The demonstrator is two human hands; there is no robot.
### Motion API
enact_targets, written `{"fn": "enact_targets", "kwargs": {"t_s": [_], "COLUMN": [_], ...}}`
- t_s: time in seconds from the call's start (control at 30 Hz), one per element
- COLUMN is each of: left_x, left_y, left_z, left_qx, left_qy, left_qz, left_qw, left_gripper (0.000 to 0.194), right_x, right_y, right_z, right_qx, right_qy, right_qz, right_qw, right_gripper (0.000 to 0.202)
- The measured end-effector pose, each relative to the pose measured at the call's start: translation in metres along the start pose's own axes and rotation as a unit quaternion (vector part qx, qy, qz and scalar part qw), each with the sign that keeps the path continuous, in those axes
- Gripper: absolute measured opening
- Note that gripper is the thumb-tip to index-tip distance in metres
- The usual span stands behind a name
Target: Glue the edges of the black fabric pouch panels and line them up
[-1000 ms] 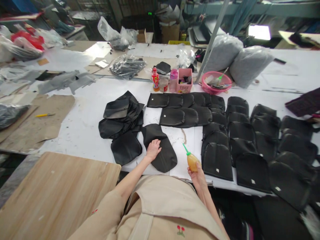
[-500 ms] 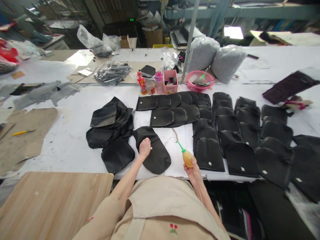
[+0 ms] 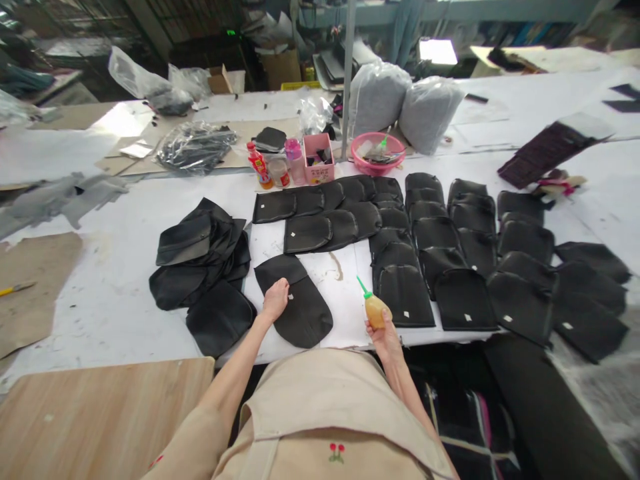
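Observation:
A black rounded piece (image 3: 307, 310) lies flat on the white table in front of me, with a small white tag on it. My left hand (image 3: 276, 298) is closed at the upper left part of this piece, beside the tag; what its fingers pinch is too small to make out. To the right, my right hand (image 3: 385, 333) is wrapped round a yellow squeeze bottle (image 3: 377, 311), whose green nozzle points up and left above the table. Overlapping black pieces lie in a pile (image 3: 215, 273) on the left. Rows of finished-looking black pieces (image 3: 405, 293) overlap on the right.
Behind the pieces stand a red-capped bottle (image 3: 259, 165), a jar, a pink box (image 3: 319, 160) and a pink basket (image 3: 377, 153). A metal pole (image 3: 349, 80) rises near two wrapped grey bundles (image 3: 433, 113). A wooden board (image 3: 110, 413) is at the lower left.
The view has shifted a little to the right. My left hand has moved off the tag, which now shows beside its fingers. The bottle's nozzle is more upright.

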State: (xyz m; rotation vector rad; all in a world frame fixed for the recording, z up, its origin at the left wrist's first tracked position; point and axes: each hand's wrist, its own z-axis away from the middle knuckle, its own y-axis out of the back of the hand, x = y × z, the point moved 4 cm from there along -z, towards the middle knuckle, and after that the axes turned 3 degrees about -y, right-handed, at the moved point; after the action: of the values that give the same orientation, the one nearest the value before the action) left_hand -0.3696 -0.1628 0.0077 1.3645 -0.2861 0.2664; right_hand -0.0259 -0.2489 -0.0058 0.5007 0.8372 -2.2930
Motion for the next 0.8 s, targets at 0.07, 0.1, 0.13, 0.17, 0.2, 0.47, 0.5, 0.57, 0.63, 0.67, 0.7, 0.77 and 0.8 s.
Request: {"fn": "enact_targets", "kwargs": {"t_s": [0.07,0.1,0.13,0.17,0.2,0.47,0.5,0.57,0.63,0.67,0.7,0.77,0.8], "left_x": [0.007,0.013,0.02,0.029,0.038,0.088,0.088,0.085,0.085,0.087,0.09,0.099,0.103], "left_y": [0.012,0.019,0.028,0.036,0.044,0.01,-0.002,-0.021,-0.032,-0.034,-0.034,-0.033,-0.034], "left_z": [0.006,0.009,0.01,0.009,0.006,-0.064,-0.073,-0.085,-0.088,-0.086,-0.081,-0.067,-0.058], "left_qx": [0.005,0.009,0.016,0.024,0.03,-0.184,-0.193,-0.186,-0.146,-0.115,-0.08,-0.018,-0.002], "left_qy": [-0.017,-0.029,-0.043,-0.058,-0.074,-0.066,-0.057,-0.051,-0.063,-0.074,-0.085,-0.111,-0.124], "left_qz": [0.066,0.097,0.128,0.163,0.205,0.445,0.412,0.298,0.165,0.105,0.055,-0.013,-0.029], "left_qw": [0.998,0.995,0.991,0.985,0.976,0.874,0.889,0.935,0.973,0.985,0.992,0.994,0.992], "left_gripper": [0.015,0.014,0.012,0.011,0.012,0.036,0.033,0.027,0.02,0.018,0.017,0.021,0.025], "right_x": [-0.004,-0.007,-0.01,-0.014,-0.018,-0.043,-0.044,-0.045,-0.044,-0.042,-0.041,-0.037,-0.036], "right_y": [0.004,0.006,0.008,0.011,0.013,0.018,0.017,0.015,0.013,0.011,0.01,0.006,0.004], "right_z": [0.0,0.0,-0.001,-0.001,-0.002,0.004,0.006,0.01,0.014,0.015,0.017,0.018,0.017], "right_qx": [-0.001,0.002,0.009,0.016,0.025,0.028,0.025,0.02,0.015,0.014,0.015,0.023,0.029], "right_qy": [0.01,0.015,0.019,0.022,0.024,0.058,0.062,0.068,0.072,0.074,0.078,0.087,0.094], "right_qz": [-0.006,-0.009,-0.012,-0.014,-0.018,-0.024,-0.017,0.006,0.042,0.062,0.083,0.119,0.135], "right_qw": [1.0,1.0,1.0,1.0,0.999,0.998,0.998,0.997,0.996,0.995,0.993,0.989,0.986], "right_gripper": [0.053,0.052,0.052,0.052,0.052,0.057,0.058,0.059,0.063,0.064,0.065,0.063,0.063]}}
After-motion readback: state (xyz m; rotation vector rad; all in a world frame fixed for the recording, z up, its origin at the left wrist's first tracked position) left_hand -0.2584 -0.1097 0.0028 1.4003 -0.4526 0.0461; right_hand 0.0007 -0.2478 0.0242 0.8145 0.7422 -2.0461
